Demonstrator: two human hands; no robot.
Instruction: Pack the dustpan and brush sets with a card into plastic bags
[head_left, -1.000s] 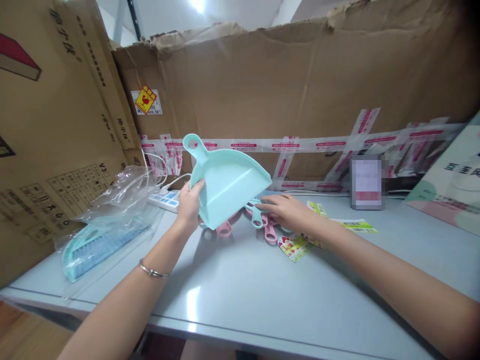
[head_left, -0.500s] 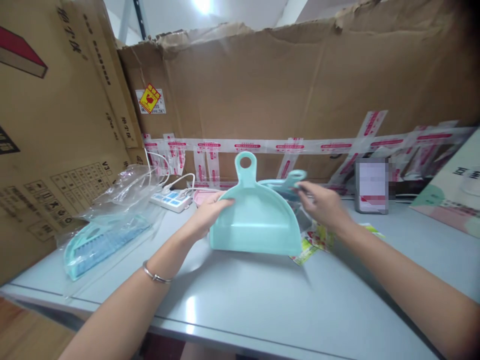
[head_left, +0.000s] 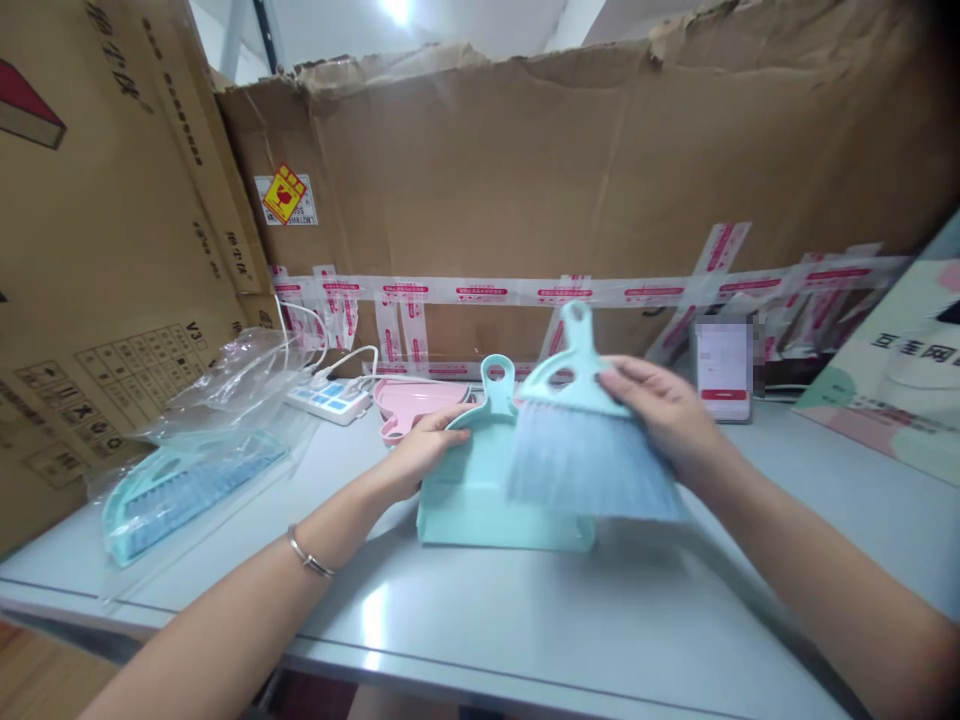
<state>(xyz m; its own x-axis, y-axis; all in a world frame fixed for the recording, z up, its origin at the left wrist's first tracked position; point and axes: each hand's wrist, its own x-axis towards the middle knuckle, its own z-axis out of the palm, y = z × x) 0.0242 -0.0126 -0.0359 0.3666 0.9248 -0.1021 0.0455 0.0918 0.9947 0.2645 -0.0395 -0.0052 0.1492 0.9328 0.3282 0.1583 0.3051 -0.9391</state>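
Note:
A mint-green dustpan (head_left: pixel 480 490) is gripped at its left edge by my left hand (head_left: pixel 431 445), its handle with a round hole pointing up and away. My right hand (head_left: pixel 660 405) is closed on the right side of a matching hand brush (head_left: pixel 592 440), slightly smeared by motion. The brush stands handle up, its pale blue bristles hanging down in front of the dustpan's right part and hiding it. Whether bristles and pan touch, I cannot tell. Behind my left hand lies a pink dustpan (head_left: pixel 420 402), partly covered by the hand.
On the left, a clear plastic bag (head_left: pixel 195 470) holds another mint dustpan and brush. A white power strip (head_left: pixel 330 400) with cables lies behind. Large cardboard boxes (head_left: pixel 480 180) wall the back and left. A phone (head_left: pixel 724 370) stands upright at right, near a printed box (head_left: pixel 892 370).
My right hand has brought the brush from behind the dustpan to its front and turned the bristles into view. The dustpan has gone lower and tilted back.

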